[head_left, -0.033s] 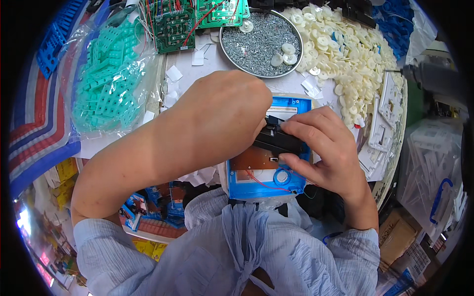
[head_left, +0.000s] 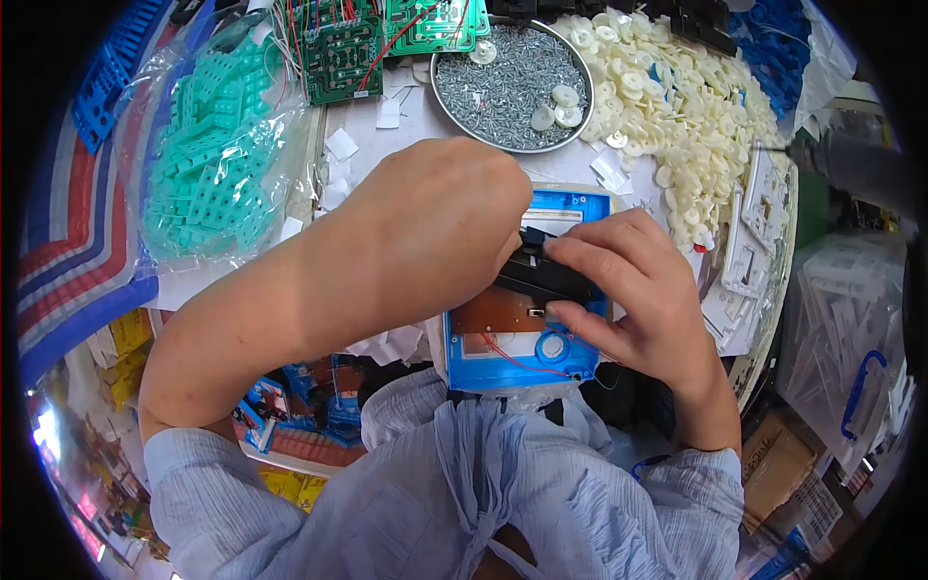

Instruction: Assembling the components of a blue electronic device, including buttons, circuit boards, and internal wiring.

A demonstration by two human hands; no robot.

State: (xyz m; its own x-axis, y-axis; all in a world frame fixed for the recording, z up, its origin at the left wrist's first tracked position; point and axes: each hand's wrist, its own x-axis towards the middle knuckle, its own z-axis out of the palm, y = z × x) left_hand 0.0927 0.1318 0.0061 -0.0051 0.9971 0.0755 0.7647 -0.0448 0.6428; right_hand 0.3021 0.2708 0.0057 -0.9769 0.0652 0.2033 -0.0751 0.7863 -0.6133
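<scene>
A blue plastic casing (head_left: 464, 372) lies before me with a brown circuit board (head_left: 478, 314) and thin red wires inside. Across its middle sits a long black plastic part (head_left: 546, 278), tilted over the board. My right hand (head_left: 643, 280) grips this part near its right end, fingertips on top and thumb at the near side by a small metal switch. My left hand (head_left: 449, 217) is curled closed at the part's left end, its back toward me. Its fingertips are mostly hidden, so what they hold does not show.
Beyond the casing stands a round metal tray (head_left: 454, 116) of screws. Cream plastic discs (head_left: 667, 87) are heaped to its right, a clear bag of turquoise parts (head_left: 217, 164) lies left, and green circuit boards (head_left: 338, 58) lie behind. A grey power screwdriver (head_left: 851, 164) hangs at right.
My right fingertips have shifted very slightly left on the black part. The grey screwdriver at the right edge sits a touch lower. My left hand looks unmoved.
</scene>
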